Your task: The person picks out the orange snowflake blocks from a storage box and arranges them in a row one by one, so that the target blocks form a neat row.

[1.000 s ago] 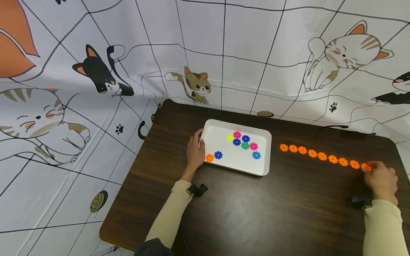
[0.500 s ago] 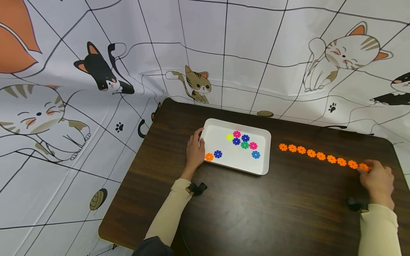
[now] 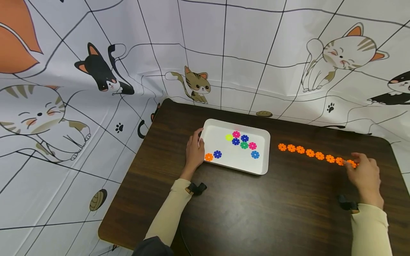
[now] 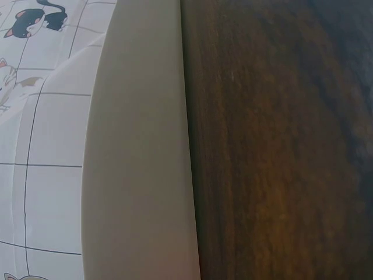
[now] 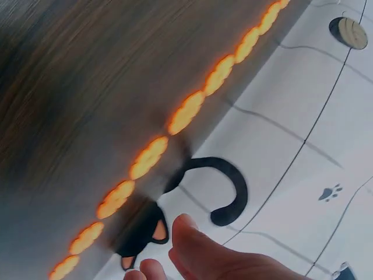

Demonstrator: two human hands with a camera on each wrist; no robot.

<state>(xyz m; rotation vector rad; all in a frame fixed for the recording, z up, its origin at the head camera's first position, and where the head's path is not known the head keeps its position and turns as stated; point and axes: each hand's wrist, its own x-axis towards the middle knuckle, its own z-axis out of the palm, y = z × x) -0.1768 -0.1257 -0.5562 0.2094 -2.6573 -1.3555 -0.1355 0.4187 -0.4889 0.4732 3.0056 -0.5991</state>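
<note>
My left hand (image 3: 195, 149) holds the left edge of a white tray (image 3: 261, 165), fingers and thumb at its rim. Toothed discs in pink, dark blue, green, yellow, light blue and orange lie flat inside the tray. To its right, orange notched discs (image 3: 310, 153) form a slanting row on the table. Over the right end of that row is my right hand (image 3: 365, 176), its thumb and forefinger parted on either side of a disc, hiding the table beneath. In the right wrist view the thumb (image 5: 195, 242) and fingertips show apart beside the row.
The dark wooden table (image 3: 250, 213) has rounded corners. A white cloth (image 3: 250, 42) printed with cats and grid lines hangs behind it and along its left side. The left wrist view shows mostly a beige sleeve (image 4: 140, 140) and tabletop. A wrist camera (image 3: 196, 188) sits on each arm.
My right hand has slid leftward along the orange row, from its end disc to the one before it. My left hand stays at the tray.
</note>
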